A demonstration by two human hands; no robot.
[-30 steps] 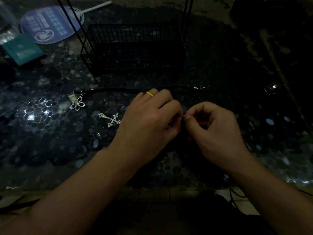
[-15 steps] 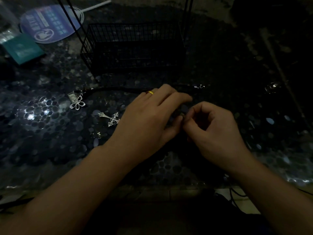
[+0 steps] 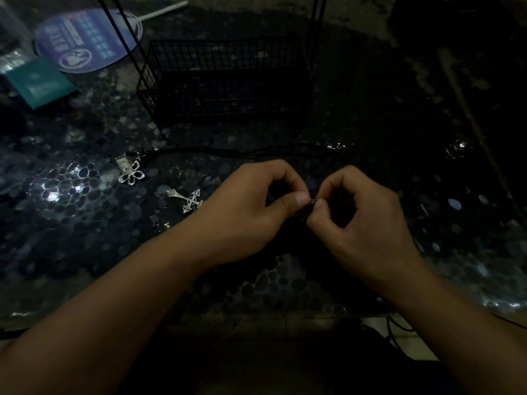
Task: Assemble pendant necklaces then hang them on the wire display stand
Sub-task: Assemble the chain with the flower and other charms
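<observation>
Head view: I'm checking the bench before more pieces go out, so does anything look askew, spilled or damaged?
Nothing stands out. The cross pendant and flower pendant lie flat and apart on the table, and both hands pinch a tiny metal piece. The dim light hides fine damage.

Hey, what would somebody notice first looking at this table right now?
Two hands meet mid-table, left hand and right hand pinching a tiny metal piece between their fingertips. Left of them lie a silver cross pendant and a flower pendant. Behind stands a black wire basket.
</observation>
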